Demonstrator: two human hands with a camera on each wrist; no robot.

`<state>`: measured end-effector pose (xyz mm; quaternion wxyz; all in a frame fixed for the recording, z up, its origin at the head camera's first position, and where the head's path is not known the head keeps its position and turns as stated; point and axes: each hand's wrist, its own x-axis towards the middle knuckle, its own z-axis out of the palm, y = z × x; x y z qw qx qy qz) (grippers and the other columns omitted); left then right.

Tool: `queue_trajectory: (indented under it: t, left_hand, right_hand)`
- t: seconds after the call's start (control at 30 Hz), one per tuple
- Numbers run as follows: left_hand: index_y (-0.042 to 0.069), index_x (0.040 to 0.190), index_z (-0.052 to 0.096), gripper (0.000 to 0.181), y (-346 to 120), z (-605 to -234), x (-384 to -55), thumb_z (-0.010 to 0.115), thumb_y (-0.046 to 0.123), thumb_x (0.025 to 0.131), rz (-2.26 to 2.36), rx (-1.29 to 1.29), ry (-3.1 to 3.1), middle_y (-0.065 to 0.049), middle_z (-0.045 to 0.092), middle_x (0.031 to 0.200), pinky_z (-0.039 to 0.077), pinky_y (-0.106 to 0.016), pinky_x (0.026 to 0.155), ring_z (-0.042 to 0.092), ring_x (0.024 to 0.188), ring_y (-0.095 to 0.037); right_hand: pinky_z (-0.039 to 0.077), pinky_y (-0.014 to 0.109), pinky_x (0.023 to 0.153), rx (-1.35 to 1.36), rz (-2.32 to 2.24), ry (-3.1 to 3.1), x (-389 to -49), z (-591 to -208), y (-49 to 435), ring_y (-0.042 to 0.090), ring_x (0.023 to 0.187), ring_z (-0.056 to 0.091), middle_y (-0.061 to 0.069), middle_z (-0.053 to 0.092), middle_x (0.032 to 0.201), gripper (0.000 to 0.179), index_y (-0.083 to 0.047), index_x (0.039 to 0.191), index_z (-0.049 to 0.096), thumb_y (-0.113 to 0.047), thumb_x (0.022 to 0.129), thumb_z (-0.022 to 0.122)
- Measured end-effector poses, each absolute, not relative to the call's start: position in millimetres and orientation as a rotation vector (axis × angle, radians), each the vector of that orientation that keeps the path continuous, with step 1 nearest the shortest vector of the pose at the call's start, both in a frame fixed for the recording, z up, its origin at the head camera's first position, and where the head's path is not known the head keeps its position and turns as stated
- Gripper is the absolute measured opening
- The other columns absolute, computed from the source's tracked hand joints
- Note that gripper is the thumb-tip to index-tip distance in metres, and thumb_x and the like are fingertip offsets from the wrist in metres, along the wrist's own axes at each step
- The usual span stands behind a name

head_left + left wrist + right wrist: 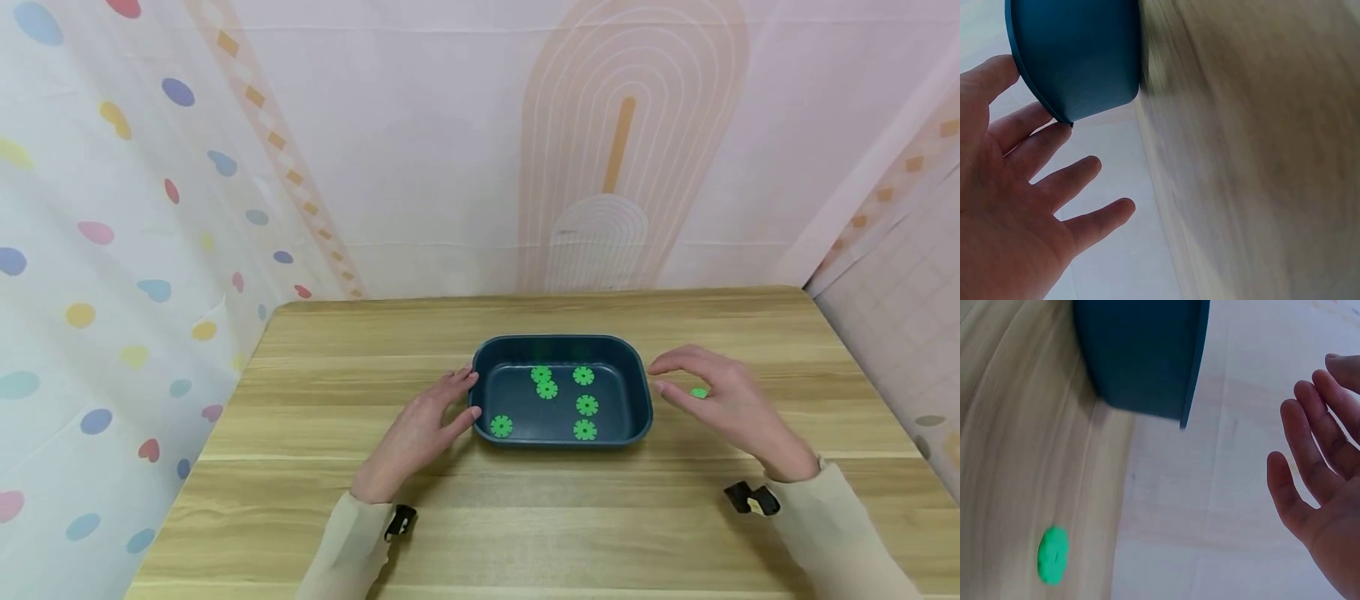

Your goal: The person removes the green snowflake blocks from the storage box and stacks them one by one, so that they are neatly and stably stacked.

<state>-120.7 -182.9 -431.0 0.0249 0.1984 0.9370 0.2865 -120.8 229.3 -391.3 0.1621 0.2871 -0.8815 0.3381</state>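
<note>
A dark blue rectangular tub sits on the wooden table, with several green notched discs lying flat on its floor. My left hand is at the tub's left end, thumb and fingertips touching the rim; in the left wrist view its other fingers stretch out loosely, apart from the wall. To the right of the tub, my right hand hovers with relaxed, slightly bent fingers and nothing in them. Another green disc lies on the table beyond that hand, partly hidden by it in the head view.
The wooden table reaches back to a patterned curtain. On the left hangs a spotted curtain. Each wrist wears a black strap near the beige sleeve.
</note>
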Motion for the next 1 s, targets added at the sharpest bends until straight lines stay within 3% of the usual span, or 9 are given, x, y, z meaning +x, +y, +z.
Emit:
queue_trajectory:
  t: [0.23, 0.5, 0.77, 1.0]
  left_hand:
    - [0.010, 0.155, 0.049, 0.057, -183, -430, -120, 0.061, 0.036, 0.106, 0.876, 0.624, 2.897, -0.006, 0.039, 0.163, 0.034, -0.055, 0.119, 0.035, 0.151, -0.034]
    - [0.009, 0.155, 0.049, 0.057, -184, -430, -121, 0.060, 0.037, 0.106, 0.872, 0.633, 2.893, -0.007, 0.039, 0.163, 0.034, -0.056, 0.119, 0.034, 0.151, -0.036]
    - [0.010, 0.155, 0.049, 0.056, -184, -429, -122, 0.057, 0.039, 0.108, 0.880, 0.628, 2.885, -0.007, 0.040, 0.163, 0.032, -0.057, 0.119, 0.033, 0.152, -0.035]
    - [0.010, 0.154, 0.050, 0.050, -186, -429, -122, 0.052, 0.034, 0.110, 0.883, 0.626, 2.882, -0.007, 0.040, 0.163, 0.032, -0.059, 0.119, 0.034, 0.151, -0.035]
  right_hand:
    - [0.048, 0.013, 0.093, 0.936, 1.010, -2.471, -124, -393, 208, 0.015, 0.101, 0.070, -0.006, 0.075, 0.109, 0.026, -0.016, 0.108, 0.078, -0.002, 0.086, 0.081]
    - [0.060, 0.042, 0.081, 1.114, 1.029, -2.512, -129, -394, 175, 0.015, 0.103, 0.068, -0.006, 0.072, 0.113, 0.021, -0.018, 0.110, 0.077, -0.008, 0.091, 0.078]
    - [0.058, 0.038, 0.089, 1.250, 1.034, -2.646, -135, -379, 149, 0.014, 0.109, 0.065, -0.009, 0.069, 0.116, 0.018, -0.019, 0.115, 0.075, -0.018, 0.097, 0.076]
    - [0.056, 0.040, 0.096, 1.413, 0.874, -2.743, -147, -373, 121, 0.018, 0.112, 0.066, -0.004, 0.070, 0.119, 0.024, -0.016, 0.120, 0.075, -0.023, 0.097, 0.076]
